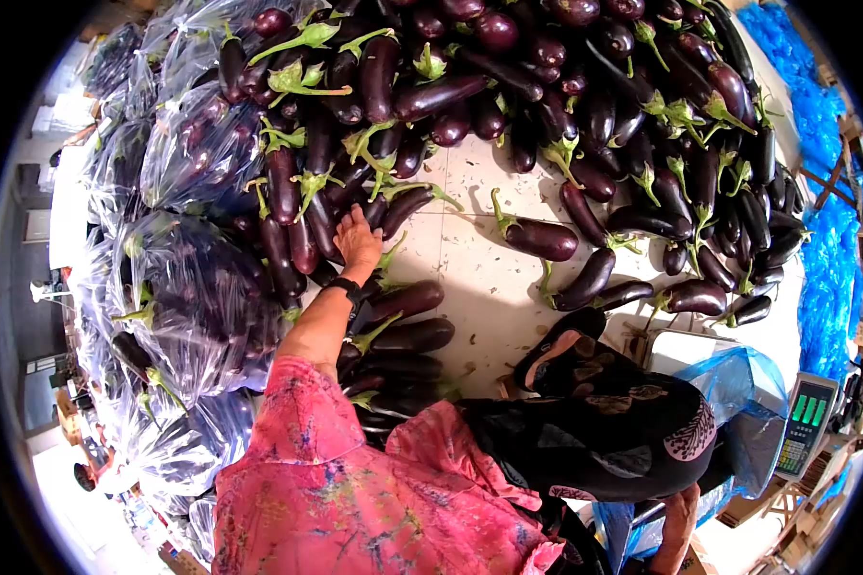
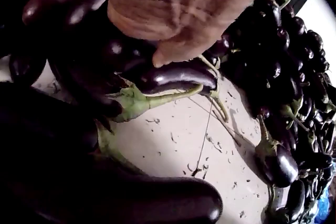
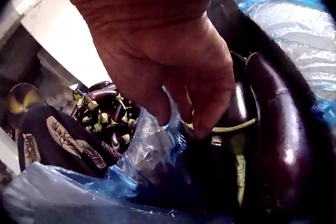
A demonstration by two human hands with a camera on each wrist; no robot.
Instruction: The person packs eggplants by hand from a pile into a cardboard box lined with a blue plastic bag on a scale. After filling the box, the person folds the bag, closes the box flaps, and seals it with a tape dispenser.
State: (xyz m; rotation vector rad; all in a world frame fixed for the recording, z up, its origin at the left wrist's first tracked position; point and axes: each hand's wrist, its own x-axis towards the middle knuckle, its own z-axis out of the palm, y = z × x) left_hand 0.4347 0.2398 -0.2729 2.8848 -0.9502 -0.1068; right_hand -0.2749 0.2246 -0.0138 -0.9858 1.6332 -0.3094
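Observation:
My left hand (image 1: 360,241) reaches over the heap's left part, its fingers laid over dark purple eggplants. In the left wrist view its thumb is right at a glossy eggplant (image 2: 178,76), and the other fingertips are hidden. An eggplant with a long green stem (image 2: 139,103) lies just below. My right hand (image 3: 173,71) hangs into a blue plastic bag (image 3: 58,192), fingers loosely bent downward. Its fingertips are right at a green eggplant stem (image 3: 236,127). A large eggplant (image 3: 281,134) lies beside them in the bag. In the head view only part of this hand shows.
Eggplants (image 1: 662,225) curve around the pale tiled floor (image 1: 470,182), which has scattered plant bits. Clear bags filled with eggplants (image 1: 201,297) stand at left. A digital scale (image 1: 807,422) stands at right, near blue plastic sheeting (image 1: 825,211). My shod foot (image 1: 561,350) is close to the eggplants.

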